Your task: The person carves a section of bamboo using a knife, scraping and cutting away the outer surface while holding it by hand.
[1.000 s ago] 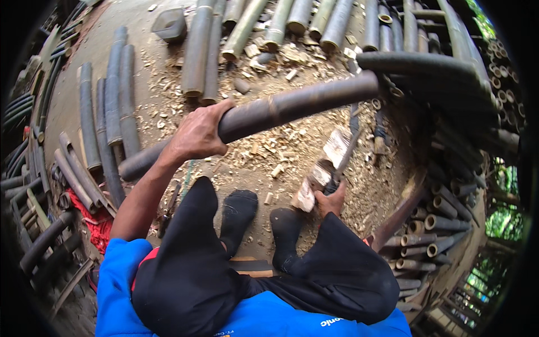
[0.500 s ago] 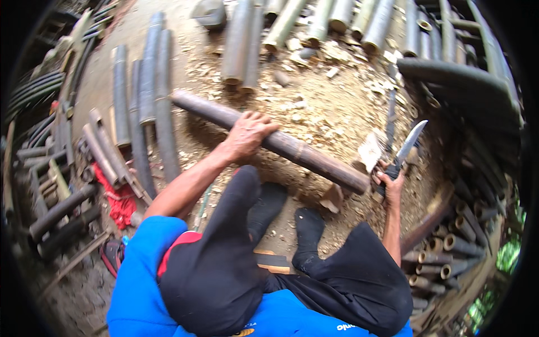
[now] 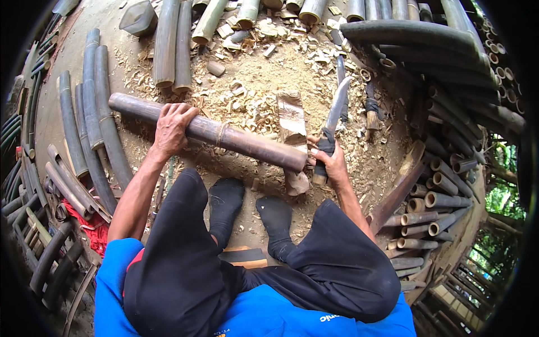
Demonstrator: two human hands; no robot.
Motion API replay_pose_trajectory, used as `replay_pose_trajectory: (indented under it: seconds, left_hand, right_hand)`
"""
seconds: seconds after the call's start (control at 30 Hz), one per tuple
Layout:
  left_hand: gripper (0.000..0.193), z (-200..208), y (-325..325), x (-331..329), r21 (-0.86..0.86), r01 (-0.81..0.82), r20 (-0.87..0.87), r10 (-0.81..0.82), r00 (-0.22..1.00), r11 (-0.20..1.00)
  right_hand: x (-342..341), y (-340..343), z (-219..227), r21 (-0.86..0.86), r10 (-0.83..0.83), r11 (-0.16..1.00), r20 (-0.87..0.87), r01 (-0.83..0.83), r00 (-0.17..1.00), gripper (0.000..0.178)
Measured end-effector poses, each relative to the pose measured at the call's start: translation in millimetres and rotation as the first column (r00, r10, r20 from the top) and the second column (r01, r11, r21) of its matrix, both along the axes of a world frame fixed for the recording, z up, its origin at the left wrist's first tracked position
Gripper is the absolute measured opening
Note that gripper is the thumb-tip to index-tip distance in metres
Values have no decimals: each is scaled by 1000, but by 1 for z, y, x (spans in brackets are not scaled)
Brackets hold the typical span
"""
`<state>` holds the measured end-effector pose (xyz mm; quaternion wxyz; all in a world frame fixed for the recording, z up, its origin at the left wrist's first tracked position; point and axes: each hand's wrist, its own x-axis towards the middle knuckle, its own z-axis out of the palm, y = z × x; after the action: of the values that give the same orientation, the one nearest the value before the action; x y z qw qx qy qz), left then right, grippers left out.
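A dark brown bamboo pole (image 3: 250, 144) lies crosswise in front of my knees. My left hand (image 3: 173, 127) wraps over it left of its middle, near a node ring. Its right end rests across a pale, notched wooden block (image 3: 291, 115) on the ground. Beside that end, my right hand (image 3: 332, 159) grips a curved machete (image 3: 338, 106) by its black-wrapped handle, blade pointing up and away. Some right fingers reach toward the bamboo's end; whether they touch it I cannot tell.
Wood chips (image 3: 247, 95) cover the ground ahead. A second blade (image 3: 341, 78) and a black-wrapped wooden-handled tool (image 3: 371, 109) lie beyond the machete. Bamboo poles (image 3: 90, 106) lie at left and far side; cut tubes (image 3: 446, 199) are stacked at right. A plastic container (image 3: 138, 19) stands far left.
The view has shifted, so the scene sits further left. The bamboo's right end now lies over the wooden block. Both hands keep their grips, and the machete points more upright.
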<state>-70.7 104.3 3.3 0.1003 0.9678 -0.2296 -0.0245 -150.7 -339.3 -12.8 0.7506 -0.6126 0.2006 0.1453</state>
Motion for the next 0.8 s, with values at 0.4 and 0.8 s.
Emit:
replay_pose_trajectory:
  seconds: [0.4, 0.8]
  left_hand:
    - [91, 17, -10, 10, 69, 28, -97, -21, 995, 997]
    - [60, 3, -66, 47, 40, 290, -531, -226, 817, 956]
  right_hand:
    - [-56, 15, 26, -428, 179, 883, -70, -192, 981, 45]
    - [-21, 2, 112, -925, 770, 252, 15, -283, 637, 44]
